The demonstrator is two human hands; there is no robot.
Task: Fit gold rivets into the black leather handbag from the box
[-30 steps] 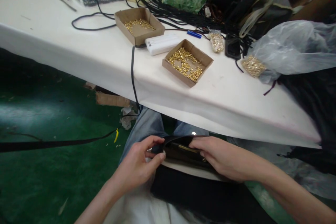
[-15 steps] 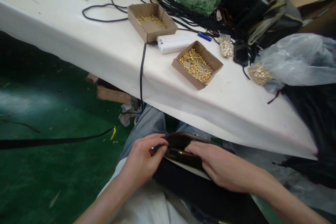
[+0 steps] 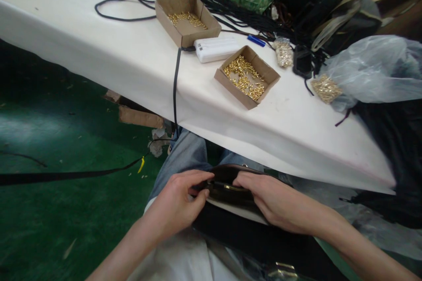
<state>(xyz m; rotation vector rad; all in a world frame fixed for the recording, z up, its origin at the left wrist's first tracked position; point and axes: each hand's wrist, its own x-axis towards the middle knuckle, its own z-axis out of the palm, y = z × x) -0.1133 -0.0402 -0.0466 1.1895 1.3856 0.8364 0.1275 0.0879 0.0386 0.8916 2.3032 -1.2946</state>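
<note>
A black bag (image 3: 237, 232) lies across my lap with its mouth open toward me, showing a pale inner edge and a short gold-coloured strip (image 3: 227, 187) in the dark interior. At the left end of the mouth, my left hand (image 3: 181, 197) grips the bag's edge, thumb and forefinger slightly apart at their tips. My right hand (image 3: 270, 197) reaches into the mouth from the right, its fingers curled on the inner edge; the fingertips are partly hidden. A gold-coloured clasp (image 3: 281, 270) shows on the bag near the bottom of the view.
On the white table (image 3: 132, 61) stand a cardboard box (image 3: 245, 77) of small gold-coloured pieces and a second box (image 3: 187, 22) with fewer. A white power bank (image 3: 216, 49), black cords (image 3: 237, 15) and a clear plastic bag (image 3: 379, 70) lie nearby. A strap (image 3: 176, 83) hangs over the edge.
My left thumb and forefinger have parted at their tips. The right hand stays at the inner edge. The view has tipped slightly, and more of the clasp shows.
</note>
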